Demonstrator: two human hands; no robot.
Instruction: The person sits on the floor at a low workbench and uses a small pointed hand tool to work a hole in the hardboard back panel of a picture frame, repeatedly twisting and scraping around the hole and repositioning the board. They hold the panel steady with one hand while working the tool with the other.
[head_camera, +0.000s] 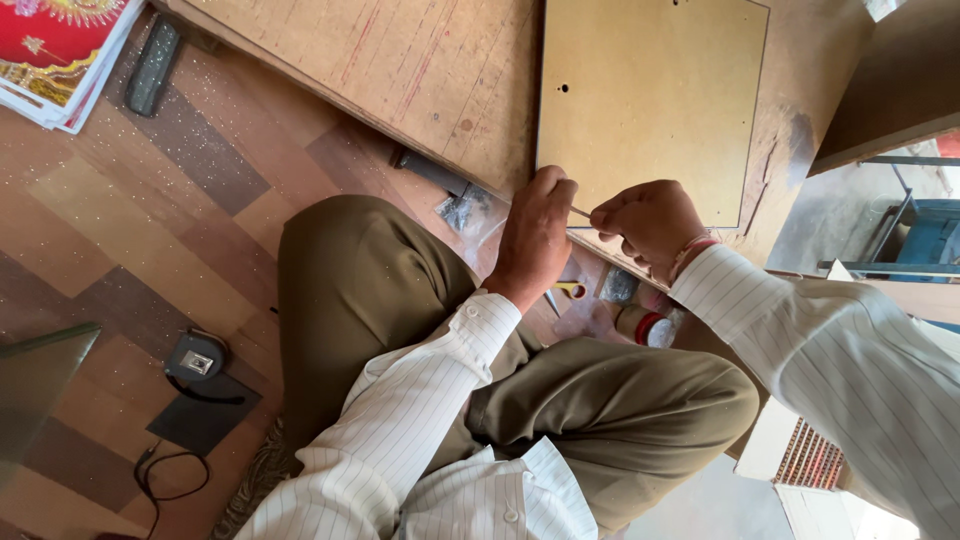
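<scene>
My left hand (537, 235) and my right hand (648, 225) meet at the near edge of a tan square board (650, 100). Between their pinched fingertips runs a thin pale stick-like piece (580, 211); what it is I cannot tell. Both hands pinch it, one at each end. The square board lies on a larger scratched wooden panel (430, 70). My legs in olive trousers (400, 300) are folded under the hands, and both arms wear white striped sleeves.
A small clear bag of dark bits (462, 212) lies by the panel's edge. A yellow-handled tool (568, 290) and a roll of tape (648, 326) sit under my right wrist. On the wood-pattern floor lie a tape measure (196, 357), a dark sheet (203, 415) and a dark bar (152, 65). Red printed papers (60, 45) fill the top left corner.
</scene>
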